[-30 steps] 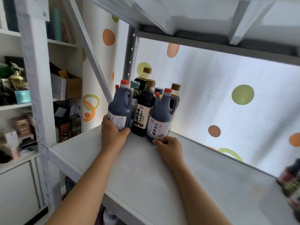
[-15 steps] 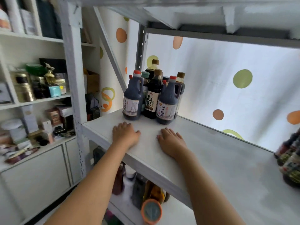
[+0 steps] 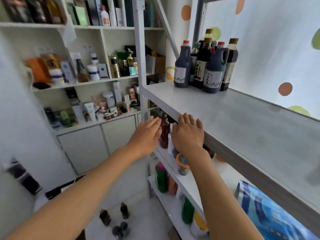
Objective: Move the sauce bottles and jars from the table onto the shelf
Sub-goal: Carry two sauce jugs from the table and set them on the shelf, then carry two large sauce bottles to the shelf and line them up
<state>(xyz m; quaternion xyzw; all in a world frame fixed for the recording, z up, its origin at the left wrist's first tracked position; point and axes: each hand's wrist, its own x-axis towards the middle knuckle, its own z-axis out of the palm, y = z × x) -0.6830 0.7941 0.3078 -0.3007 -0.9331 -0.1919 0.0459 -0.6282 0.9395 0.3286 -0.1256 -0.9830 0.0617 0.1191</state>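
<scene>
A: How far along is it?
B: A cluster of sauce bottles (image 3: 204, 66) stands on the shelf (image 3: 242, 122), up beyond both hands — left hand (image 3: 147, 134) and right hand (image 3: 187, 134) empty, fingers straight.
A: What's left?
B: Small dark bottles (image 3: 114, 217) below the hands — still to move, I'd judge.

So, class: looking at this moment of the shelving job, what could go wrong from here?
1. The dark bottles stand packed tight at the shelf corner; pushing another in could topple one.
2. Both hands, left hand and right hand, are empty near the shelf edge; small bottles below look blurred, so a hasty grab might knock them over.
</scene>
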